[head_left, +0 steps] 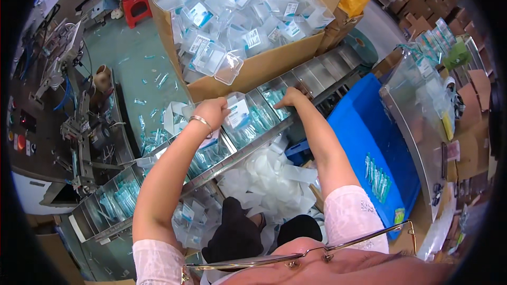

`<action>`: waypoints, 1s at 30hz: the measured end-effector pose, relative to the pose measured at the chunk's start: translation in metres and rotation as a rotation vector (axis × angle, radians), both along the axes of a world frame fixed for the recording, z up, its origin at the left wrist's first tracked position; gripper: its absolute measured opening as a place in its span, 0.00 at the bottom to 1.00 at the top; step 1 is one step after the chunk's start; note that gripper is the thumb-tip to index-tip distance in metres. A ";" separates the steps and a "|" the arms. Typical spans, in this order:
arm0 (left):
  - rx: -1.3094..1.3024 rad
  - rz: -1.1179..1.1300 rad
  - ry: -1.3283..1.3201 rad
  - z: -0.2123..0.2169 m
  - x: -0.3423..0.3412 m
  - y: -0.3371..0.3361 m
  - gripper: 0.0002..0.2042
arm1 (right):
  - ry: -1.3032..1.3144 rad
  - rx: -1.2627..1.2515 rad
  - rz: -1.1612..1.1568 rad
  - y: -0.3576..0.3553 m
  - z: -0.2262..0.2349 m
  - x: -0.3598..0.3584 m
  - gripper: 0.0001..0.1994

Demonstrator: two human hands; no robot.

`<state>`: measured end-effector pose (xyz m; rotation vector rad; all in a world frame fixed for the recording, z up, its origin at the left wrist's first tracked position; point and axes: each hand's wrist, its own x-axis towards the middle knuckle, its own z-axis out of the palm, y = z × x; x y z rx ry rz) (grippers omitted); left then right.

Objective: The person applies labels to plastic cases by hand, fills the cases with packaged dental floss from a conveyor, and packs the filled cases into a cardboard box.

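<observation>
A slanted metal conveyor point(321, 82) with compartments runs across in front of me. My left hand point(211, 113) is closed on the edge of a clear plastic box point(237, 115) with a white and blue label, tilted over a compartment. Slim teal packets point(260, 120) lie in the compartment beside that box. Farther right, my right hand point(291, 98) reaches down into another compartment, its fingers curled round a bunch of teal packets point(273, 96); the fingertips are partly hidden.
Behind the conveyor stands a cardboard carton point(253, 68) heaped with clear labelled boxes. A blue tray point(364, 126) with several teal packets is at my right. Clear boxes point(274, 174) pile up below the conveyor. Machinery point(79, 121) stands left; a seated person's red stool point(136, 9) is beyond.
</observation>
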<state>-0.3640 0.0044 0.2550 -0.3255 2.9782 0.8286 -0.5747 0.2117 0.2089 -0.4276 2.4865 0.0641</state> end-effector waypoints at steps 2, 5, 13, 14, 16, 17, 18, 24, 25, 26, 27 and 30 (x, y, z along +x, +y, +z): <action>0.133 0.000 0.070 0.008 0.017 0.002 0.10 | -0.065 -0.219 -0.033 0.014 -0.013 -0.008 0.52; 0.452 -0.047 0.121 0.052 0.077 0.015 0.07 | -0.062 -0.379 -0.132 0.015 -0.012 0.003 0.56; 1.655 0.259 0.160 0.036 0.247 0.075 0.14 | -0.436 -0.622 -0.043 -0.005 -0.034 0.020 0.58; 1.760 0.322 0.228 0.022 0.267 0.077 0.21 | -0.236 -0.415 -0.006 -0.024 -0.018 0.042 0.57; 1.850 0.358 0.242 0.017 0.276 0.087 0.24 | -0.004 -0.198 -0.005 -0.021 -0.008 0.048 0.56; 1.867 0.369 0.243 0.012 0.280 0.091 0.27 | 0.003 -0.200 -0.024 -0.015 -0.019 0.038 0.55; 1.879 0.387 0.247 0.006 0.285 0.095 0.29 | 0.005 -0.204 -0.035 -0.016 -0.017 0.038 0.54; 1.926 0.427 0.265 0.016 0.294 0.118 0.33 | -0.132 -0.411 -0.050 -0.015 -0.006 0.036 0.59; 1.947 0.458 0.270 0.021 0.292 0.120 0.34 | -0.129 -0.409 -0.047 -0.015 -0.003 0.035 0.59; 1.950 0.455 0.274 0.009 0.294 0.122 0.34 | -0.201 -0.471 -0.093 -0.015 0.001 0.034 0.59; 2.007 0.443 0.276 -0.009 0.300 0.127 0.34 | -0.282 -0.537 -0.130 -0.019 0.005 0.035 0.60; 2.030 0.450 0.284 0.002 0.284 0.139 0.34 | -0.362 -0.561 -0.221 -0.001 -0.015 0.018 0.54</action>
